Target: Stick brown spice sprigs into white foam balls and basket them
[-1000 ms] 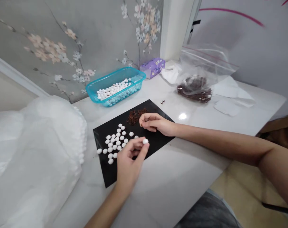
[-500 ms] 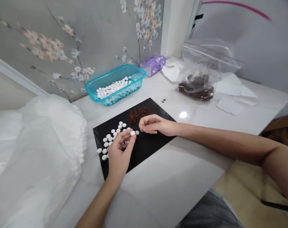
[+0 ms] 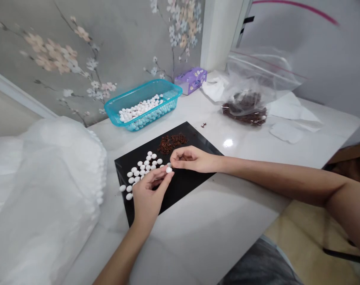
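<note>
My left hand pinches a small white ball between thumb and fingertips, above the black board. Close to that ball is my right hand, its thumb and index finger pressed together. A small brown piece showed at those fingertips a moment ago; the fingers largely cover it now. Several white balls lie on the board left of my hands, some partly hidden by my left hand. Behind my right hand sits a heap of small reddish-brown pieces.
A teal basket of white balls stands at the back beside a purple tissue box. Further right is a clear bag with brown pieces, near white paper. A large white bag fills the left side.
My right hand has moved slightly left and down, its fingertips coming close to the white ball in my left hand. The ball has shifted a little right and down.
</note>
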### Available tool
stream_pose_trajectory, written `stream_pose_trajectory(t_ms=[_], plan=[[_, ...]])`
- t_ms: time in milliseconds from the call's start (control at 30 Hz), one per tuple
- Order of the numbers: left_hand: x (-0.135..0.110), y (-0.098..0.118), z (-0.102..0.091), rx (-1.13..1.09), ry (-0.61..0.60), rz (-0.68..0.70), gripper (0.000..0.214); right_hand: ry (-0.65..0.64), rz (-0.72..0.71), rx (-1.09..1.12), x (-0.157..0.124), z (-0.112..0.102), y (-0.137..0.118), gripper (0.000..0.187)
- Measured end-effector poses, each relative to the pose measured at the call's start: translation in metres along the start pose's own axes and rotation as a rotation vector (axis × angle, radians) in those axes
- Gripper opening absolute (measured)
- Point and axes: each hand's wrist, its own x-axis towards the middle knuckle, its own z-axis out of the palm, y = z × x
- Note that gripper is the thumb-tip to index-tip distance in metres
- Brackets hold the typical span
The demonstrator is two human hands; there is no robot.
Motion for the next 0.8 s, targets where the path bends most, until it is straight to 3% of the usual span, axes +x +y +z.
stream_pose_trajectory(t_ms=[533, 800], plan=[[-0.0049, 0.0025, -0.0014, 0.186, -0.039, 0.117, 0.019, -0.038, 0.072, 0.032, -0.0014, -0.002, 0.0074, 0.041], [-0.0057, 0.0001, -0.0013, 0.252, -0.051, 0.172, 0.019, -0.022, 0.02, -0.08, -0.0044, 0.0011, 0.0085, 0.036]])
